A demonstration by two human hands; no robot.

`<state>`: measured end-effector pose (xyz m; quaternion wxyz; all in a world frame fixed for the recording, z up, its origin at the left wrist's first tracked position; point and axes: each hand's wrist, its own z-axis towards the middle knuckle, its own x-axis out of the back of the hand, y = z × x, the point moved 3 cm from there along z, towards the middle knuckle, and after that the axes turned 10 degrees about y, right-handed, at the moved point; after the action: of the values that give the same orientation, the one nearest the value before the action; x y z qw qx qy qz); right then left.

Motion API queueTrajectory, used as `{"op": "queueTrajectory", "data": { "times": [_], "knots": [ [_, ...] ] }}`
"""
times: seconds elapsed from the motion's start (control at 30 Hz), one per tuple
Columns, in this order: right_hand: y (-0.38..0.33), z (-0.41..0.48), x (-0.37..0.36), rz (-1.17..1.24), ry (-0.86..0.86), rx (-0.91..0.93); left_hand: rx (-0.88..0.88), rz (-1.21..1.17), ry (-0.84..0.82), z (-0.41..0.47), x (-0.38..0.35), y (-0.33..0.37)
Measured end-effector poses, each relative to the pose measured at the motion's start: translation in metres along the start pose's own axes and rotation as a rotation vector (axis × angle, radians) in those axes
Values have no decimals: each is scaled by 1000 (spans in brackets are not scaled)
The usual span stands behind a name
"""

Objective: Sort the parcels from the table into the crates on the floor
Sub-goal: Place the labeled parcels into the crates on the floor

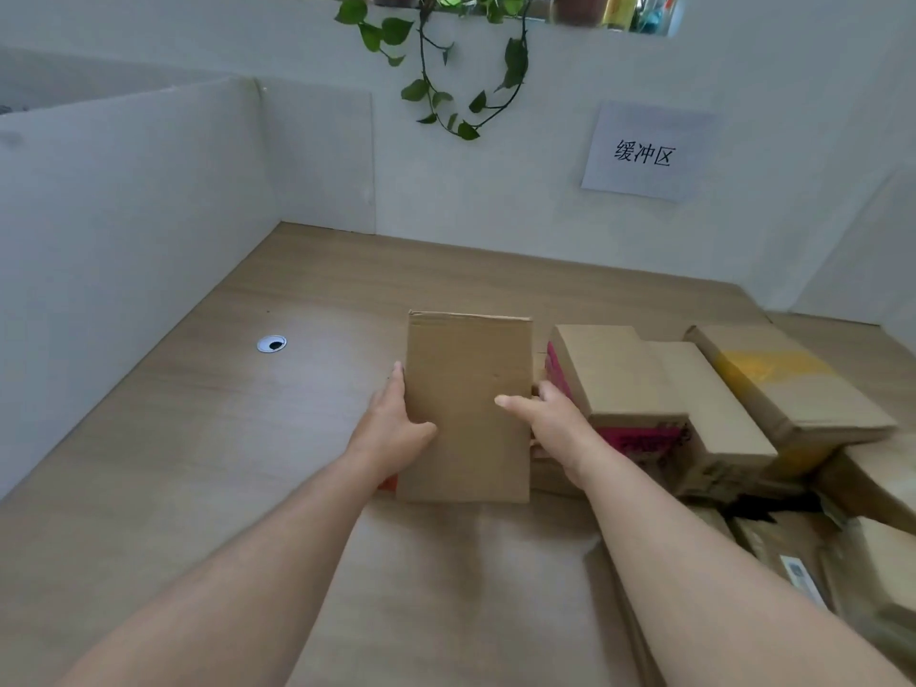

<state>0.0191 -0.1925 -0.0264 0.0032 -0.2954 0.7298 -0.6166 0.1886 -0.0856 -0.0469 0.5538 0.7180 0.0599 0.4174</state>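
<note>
Both the left hand [396,428] and right hand [550,423] clasp a plain cardboard parcel [468,409] on the table [198,438]; pickup step, next likely lifting it toward the unseen crates.

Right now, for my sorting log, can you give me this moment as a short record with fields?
held parcel: plain cardboard box, gripped at both side edges
left hand: on its left edge, thumb on top
right hand: on its right edge, thumb on top
waiting parcels: piled on the right of the table, among them a pink-printed parcel and a yellow-taped parcel
crates: not in view
wall: paper sign, trailing plant
</note>
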Motion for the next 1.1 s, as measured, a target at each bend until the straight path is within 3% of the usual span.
{"op": "queueTrajectory", "data": {
  "times": [0.3,0.6,0.77,0.97,1.1],
  "knots": [
    [35,-116,-5,100,-4,-32,11,-173,51,-130,25,-24],
    [67,-215,-7,65,-25,-26,253,-234,130,-243,51,-49],
    [74,-246,-12,88,-43,-9,302,-276,212,-288,64,-63],
    [76,-276,-34,66,-194,32,265,-227,189,-321,92,-78],
    [77,-288,-56,-94,-364,108,249,-132,116,-339,112,-100]
  ]
}}
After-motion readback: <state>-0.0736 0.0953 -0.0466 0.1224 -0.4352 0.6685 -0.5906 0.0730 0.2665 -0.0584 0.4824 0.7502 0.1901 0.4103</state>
